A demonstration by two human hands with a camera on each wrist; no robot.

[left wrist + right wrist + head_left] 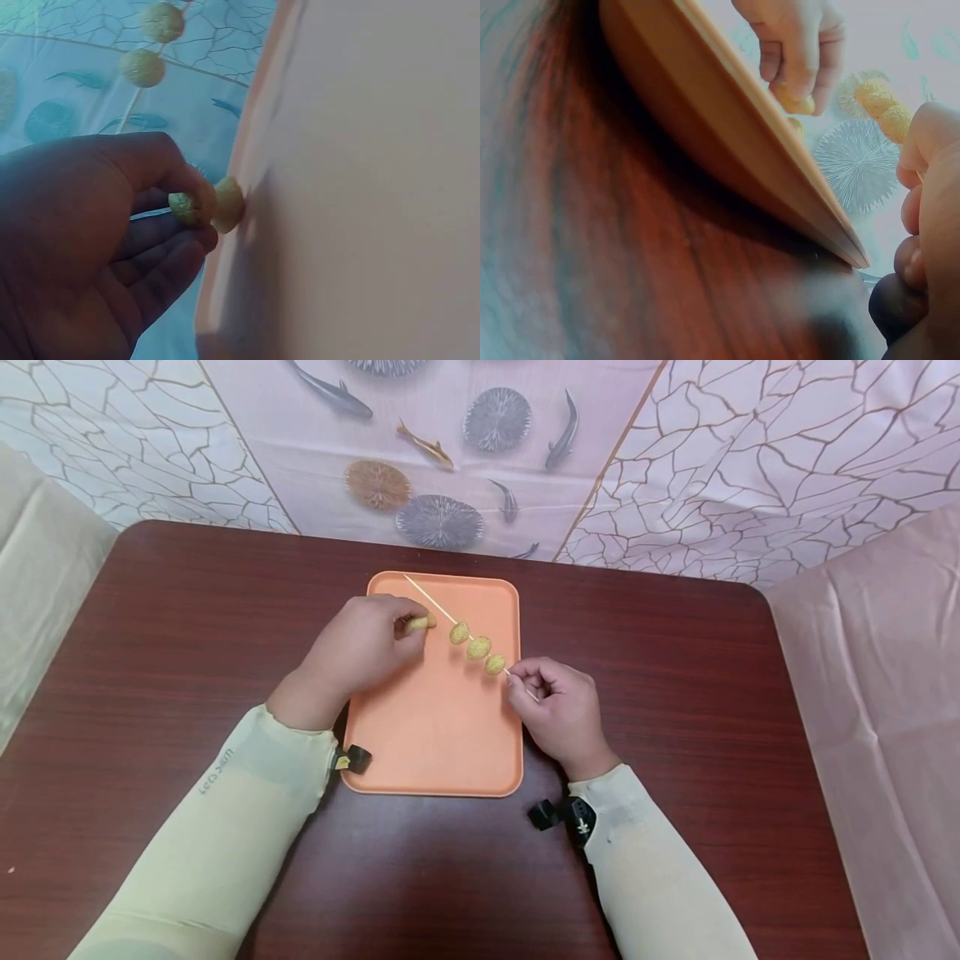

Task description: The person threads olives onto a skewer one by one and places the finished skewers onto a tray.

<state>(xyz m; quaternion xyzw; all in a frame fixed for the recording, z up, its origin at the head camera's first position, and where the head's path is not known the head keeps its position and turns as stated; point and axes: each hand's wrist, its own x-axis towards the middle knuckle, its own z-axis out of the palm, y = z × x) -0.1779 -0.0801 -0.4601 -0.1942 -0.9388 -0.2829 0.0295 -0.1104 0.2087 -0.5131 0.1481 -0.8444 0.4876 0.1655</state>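
My left hand (363,643) is over the upper left of an orange tray (420,743). Its thumb and fingers pinch a small yellowish ball with a rough skin (185,210). A second ball (229,205) sits on the tray right beside those fingertips. Beyond the tray's right rim, my right hand (558,710) grips the lower end of a thin wooden skewer (431,596). Three yellowish balls (478,647) are threaded on it near that hand. The skewer slants up and left above the tray, its bare tip near the far rim.
The tray lies on a dark reddish-brown table (675,710). Behind the table's far edge hangs a patterned cloth (450,452) with fish and round motifs. Pale cloth (885,693) hangs at the right side. Small black devices (581,821) are strapped at both wrists.
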